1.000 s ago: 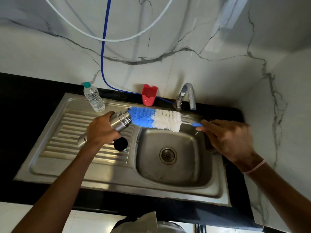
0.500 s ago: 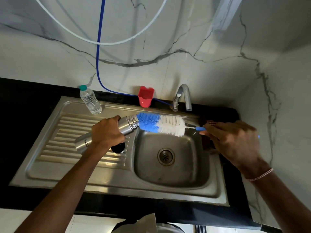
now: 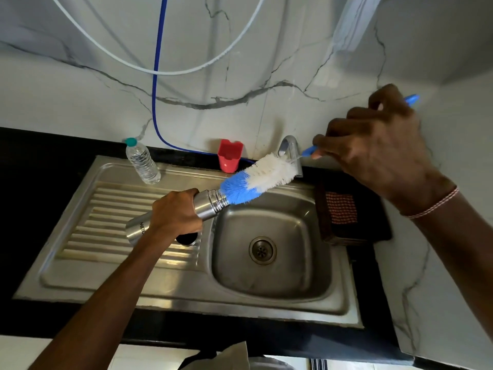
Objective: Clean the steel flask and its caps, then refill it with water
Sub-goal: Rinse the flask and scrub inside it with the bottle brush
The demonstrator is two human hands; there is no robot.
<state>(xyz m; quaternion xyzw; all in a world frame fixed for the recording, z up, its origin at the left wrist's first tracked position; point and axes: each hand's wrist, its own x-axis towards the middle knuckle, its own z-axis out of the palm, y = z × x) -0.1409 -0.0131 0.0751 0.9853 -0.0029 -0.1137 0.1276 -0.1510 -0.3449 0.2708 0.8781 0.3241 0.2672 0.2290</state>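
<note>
Two hands share the work. Our left hand [image 3: 176, 217] is wrapped round the middle of the steel flask [image 3: 206, 208], holding it tilted in the air with its mouth up and to the right, above the sink [image 3: 266, 292] where the ribbed drainboard [image 3: 106, 222] meets the basin. Our right hand [image 3: 378, 156] is closed on the thin blue handle of the bottle brush [image 3: 256, 180]. The blue tip of the brush sits at the flask's threaded mouth, and most of the bristles are outside it.

We see several risks:
- The slim stem between bristles and handle may bend if we push off-axis, and the brush could jam at the narrow neck.
- The white bristles lie very close to the tap [image 3: 289, 146] in this view and could catch on it.
- Springy bristles may flick dirty water onto the wall.
- A wet steel body can slip in a one-handed grip.
- What we take for a black cap [image 3: 188, 239] lies on the drainboard just under our left hand, near the basin edge, and a nudge could tip it in.

Printed on the flask beside our wrist are the letters "MILT" [image 3: 141, 227]; the hand hides the rest. We can read no label on the plastic bottle [image 3: 142, 162].
</note>
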